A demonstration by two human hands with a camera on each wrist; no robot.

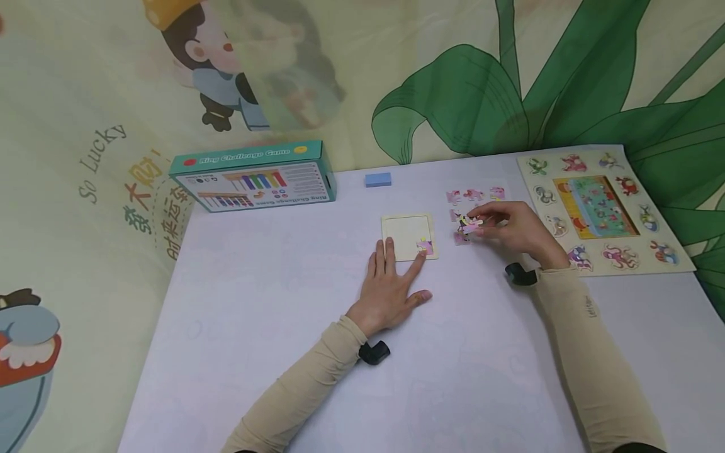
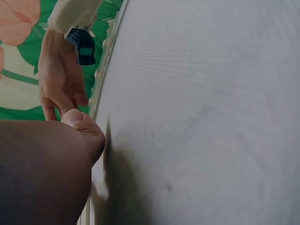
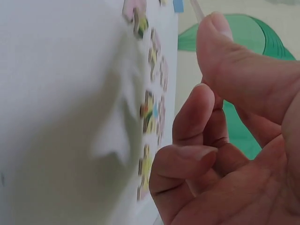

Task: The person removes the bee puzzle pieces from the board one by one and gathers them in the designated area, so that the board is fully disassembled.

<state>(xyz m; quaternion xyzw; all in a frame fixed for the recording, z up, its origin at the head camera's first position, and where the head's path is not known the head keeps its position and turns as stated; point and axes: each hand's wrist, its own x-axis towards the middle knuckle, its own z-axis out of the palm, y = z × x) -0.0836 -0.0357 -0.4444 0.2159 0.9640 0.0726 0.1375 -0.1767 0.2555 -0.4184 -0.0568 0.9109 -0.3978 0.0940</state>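
A small square puzzle frame (image 1: 409, 226) lies on the table, with a pink and yellow puzzle piece (image 1: 424, 246) in its lower right corner. My left hand (image 1: 385, 292) is spread flat, its fingertips resting on the near edge of that frame and by the piece. To the right, my right hand (image 1: 518, 229) pinches a jigsaw piece (image 1: 471, 223) between thumb and fingertips, above other loose pieces (image 1: 473, 194). The right wrist view shows the thin pale edge of the held piece (image 3: 197, 9) at the thumb tip; its face is hidden there.
A Ring Challenge Game box (image 1: 257, 179) stands at the back left. Beside it lies a blue block (image 1: 378, 180). On the right is a large board (image 1: 540, 217) with sea-animal pictures, close to my right forearm. A printed cloth (image 1: 351, 75) hangs behind the table (image 1: 238, 289).
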